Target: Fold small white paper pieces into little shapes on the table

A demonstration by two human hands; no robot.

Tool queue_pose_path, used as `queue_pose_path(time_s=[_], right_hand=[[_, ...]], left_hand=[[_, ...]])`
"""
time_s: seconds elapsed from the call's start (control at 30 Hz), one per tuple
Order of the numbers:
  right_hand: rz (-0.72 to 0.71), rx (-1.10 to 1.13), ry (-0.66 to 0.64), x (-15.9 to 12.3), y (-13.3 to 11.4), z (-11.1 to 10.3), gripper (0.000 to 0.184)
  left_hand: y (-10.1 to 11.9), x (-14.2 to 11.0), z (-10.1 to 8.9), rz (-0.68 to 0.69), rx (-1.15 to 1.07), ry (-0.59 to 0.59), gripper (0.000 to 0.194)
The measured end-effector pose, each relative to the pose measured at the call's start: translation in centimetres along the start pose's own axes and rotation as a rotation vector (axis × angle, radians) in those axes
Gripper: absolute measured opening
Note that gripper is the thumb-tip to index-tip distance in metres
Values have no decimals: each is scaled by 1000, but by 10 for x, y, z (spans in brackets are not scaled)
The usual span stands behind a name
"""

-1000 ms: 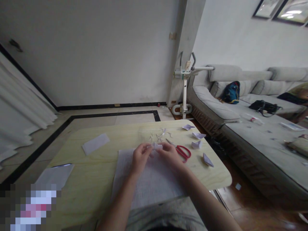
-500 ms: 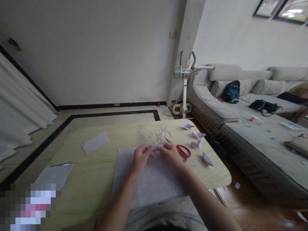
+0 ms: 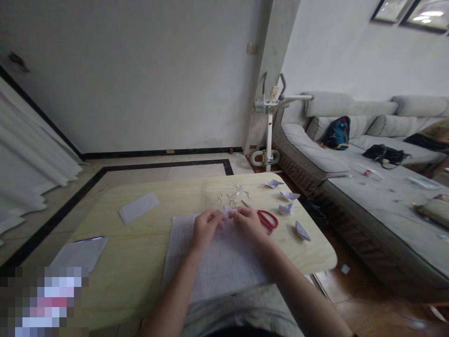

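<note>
Pinching white paper, left hand and right hand meet over a wooden table, sofa nearby.

The left hand and right hand partly hide the small paper, its folds blurred, and the top edge crops a picture frame.

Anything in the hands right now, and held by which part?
A small folded piece of white paper: the left hand pinches its left end, the right hand its right end.
</note>
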State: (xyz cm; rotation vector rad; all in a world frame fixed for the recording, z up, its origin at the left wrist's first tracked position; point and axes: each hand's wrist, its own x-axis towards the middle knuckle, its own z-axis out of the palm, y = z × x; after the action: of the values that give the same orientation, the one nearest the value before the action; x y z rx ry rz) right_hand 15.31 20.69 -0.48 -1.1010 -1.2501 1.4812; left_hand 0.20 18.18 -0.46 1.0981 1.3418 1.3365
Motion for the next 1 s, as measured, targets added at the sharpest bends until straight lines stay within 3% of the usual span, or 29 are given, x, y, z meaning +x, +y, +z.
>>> queue_pose_path(time_s=[0.37, 1.0], right_hand=[[11, 31, -16, 3, 8, -3, 27], [-25, 10, -18, 3, 6, -1, 23]], left_hand=[[6, -3, 0, 7, 8, -7, 23], [-4, 2, -1, 9, 10, -40, 22]])
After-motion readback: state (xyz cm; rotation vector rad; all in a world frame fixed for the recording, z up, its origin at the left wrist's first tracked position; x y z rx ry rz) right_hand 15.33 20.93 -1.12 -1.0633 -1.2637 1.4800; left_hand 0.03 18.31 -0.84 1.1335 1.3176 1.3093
